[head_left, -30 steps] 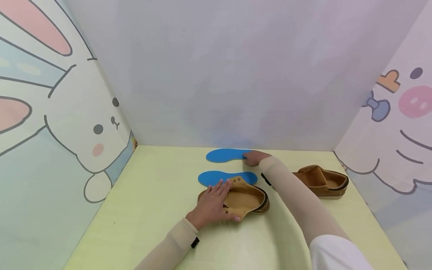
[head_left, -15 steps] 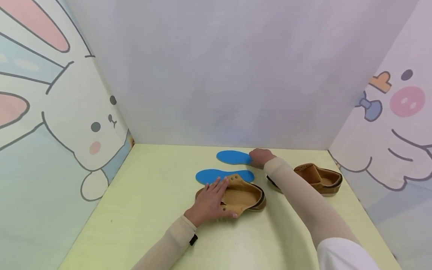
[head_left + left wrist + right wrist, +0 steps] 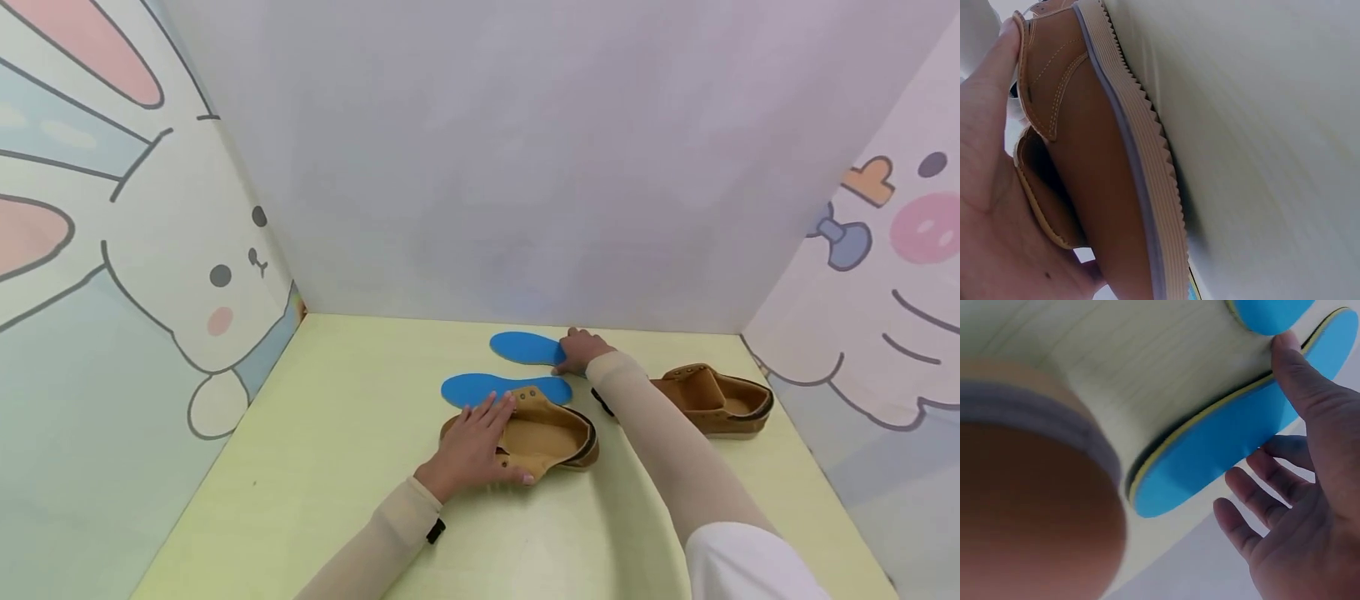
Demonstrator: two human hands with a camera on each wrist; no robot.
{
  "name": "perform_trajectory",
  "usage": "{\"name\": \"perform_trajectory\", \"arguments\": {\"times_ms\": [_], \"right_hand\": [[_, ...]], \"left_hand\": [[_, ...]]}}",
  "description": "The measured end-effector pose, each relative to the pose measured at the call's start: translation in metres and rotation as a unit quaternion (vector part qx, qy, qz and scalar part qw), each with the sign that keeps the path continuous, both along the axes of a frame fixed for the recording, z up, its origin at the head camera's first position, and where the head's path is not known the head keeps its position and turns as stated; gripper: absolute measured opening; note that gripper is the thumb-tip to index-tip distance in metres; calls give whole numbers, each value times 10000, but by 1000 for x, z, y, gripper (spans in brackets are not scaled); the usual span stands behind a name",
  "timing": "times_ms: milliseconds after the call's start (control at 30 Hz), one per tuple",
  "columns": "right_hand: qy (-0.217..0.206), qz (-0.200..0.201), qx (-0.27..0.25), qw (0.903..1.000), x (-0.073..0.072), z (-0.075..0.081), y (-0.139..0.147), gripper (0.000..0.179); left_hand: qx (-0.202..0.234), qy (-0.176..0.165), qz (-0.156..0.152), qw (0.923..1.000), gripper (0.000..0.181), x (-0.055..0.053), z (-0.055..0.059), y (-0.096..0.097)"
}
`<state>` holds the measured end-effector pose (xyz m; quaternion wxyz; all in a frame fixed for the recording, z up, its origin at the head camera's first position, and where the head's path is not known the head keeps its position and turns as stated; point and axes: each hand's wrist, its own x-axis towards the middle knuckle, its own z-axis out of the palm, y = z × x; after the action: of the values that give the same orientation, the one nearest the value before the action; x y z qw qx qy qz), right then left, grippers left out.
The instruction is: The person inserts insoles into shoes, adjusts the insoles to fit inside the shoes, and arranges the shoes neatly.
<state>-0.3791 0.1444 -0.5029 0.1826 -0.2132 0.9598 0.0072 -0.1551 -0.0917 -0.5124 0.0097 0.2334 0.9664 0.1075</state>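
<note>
My left hand (image 3: pixel 468 450) rests over the front of a brown shoe (image 3: pixel 546 437), with straight fingers on its far side and the thumb along the near flap. In the left wrist view, the side of this shoe (image 3: pixel 1097 175) shows above a ridged, pale sole. Farther back, my right hand (image 3: pixel 585 352) holds the right end of a blue insole (image 3: pixel 525 348) by its two long edges. In the right wrist view, the thumb lies at one edge of this insole (image 3: pixel 1210 456) and the index fingertip at the other. The second blue insole (image 3: pixel 480 389) lies behind the shoe.
Another brown shoe (image 3: pixel 742 400) stands at the right, partly behind my right forearm. A shoe's rounded brown end (image 3: pixel 1035 506) fills the lower left of the right wrist view. A grey wall (image 3: pixel 510 208) rises behind the pale table (image 3: pixel 337 467), with cartoon-printed walls on both sides.
The far insole has slid to the right with my right hand, mostly in the first half second. My right fingers have since spread wider. The left hand and its shoe have stayed put.
</note>
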Motion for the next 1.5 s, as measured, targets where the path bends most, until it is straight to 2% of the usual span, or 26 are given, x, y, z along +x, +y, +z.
{"name": "perform_trajectory", "arguments": {"times_ms": [167, 400, 600, 700, 933, 1133, 1267, 1400, 1500], "right_hand": [[142, 163, -165, 9996, 3, 7, 3, 64], [361, 85, -645, 9972, 4, 18, 4, 44], [853, 310, -894, 9919, 8, 40, 6, 53], [998, 399, -1028, 9889, 13, 54, 11, 52], [1352, 657, -1337, 9796, 33, 81, 26, 39], [1657, 961, -1593, 9685, 52, 95, 36, 32], [1771, 1164, -1748, 9615, 70, 105, 43, 23], [1928, 1358, -1634, 9580, 91, 121, 49, 17], [2208, 1506, -1378, 9537, 107, 133, 53, 16]], "left_hand": [[7, 0, 21, 10000, 123, 0, 0, 0], [18, 115, -47, 9999, 123, 0, 4, 1], [-23, 50, 0, 10000, 124, -1, 4, 0], [-36, 90, -2, 10000, 124, -1, 2, 0], [17, 85, -39, 10000, 122, -1, 2, 0], [61, 42, -19, 10000, 122, 0, 1, -1], [94, -18, -53, 9999, 122, 1, 2, 0], [76, 0, -58, 10000, 122, 2, 3, 1], [70, 41, -71, 9999, 121, 2, 2, 0]]}}
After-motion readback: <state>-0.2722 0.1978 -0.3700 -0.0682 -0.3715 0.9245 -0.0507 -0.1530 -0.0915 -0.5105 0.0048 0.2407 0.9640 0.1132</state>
